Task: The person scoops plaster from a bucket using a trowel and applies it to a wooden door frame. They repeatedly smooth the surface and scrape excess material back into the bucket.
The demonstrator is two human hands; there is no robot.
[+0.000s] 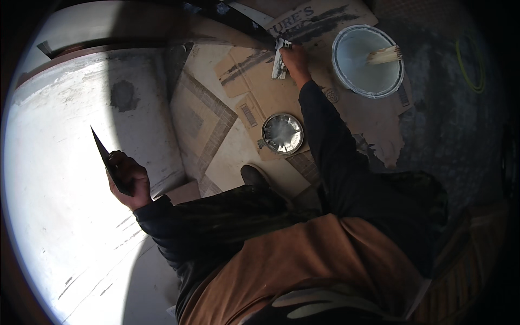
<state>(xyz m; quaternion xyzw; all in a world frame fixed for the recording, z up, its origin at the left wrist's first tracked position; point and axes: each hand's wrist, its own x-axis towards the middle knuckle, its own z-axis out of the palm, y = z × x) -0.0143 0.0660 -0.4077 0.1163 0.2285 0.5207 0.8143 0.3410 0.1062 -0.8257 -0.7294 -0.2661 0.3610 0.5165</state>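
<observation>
My left hand (130,179) is closed around a dark flat blade (103,150), held upright at the left over a sunlit white surface (65,222). My right hand (296,62), stretched forward, grips a scraper (280,54) smeared with white, above the cardboard near a dark strip at the top. To the right of it stands a white bucket (355,67) of pale grey-white material, with a pale wooden piece (383,55) in it. A round shiny tin (282,133) sits on the cardboard (249,76) below my right hand.
Patterned tile pieces (203,108) and cardboard lie over the floor ahead, with my shoe (252,175) among them. A dark rough floor (449,135) runs along the right, with a thin yellow-green loop (470,86) on it. A wooden slatted item (466,260) is at the lower right.
</observation>
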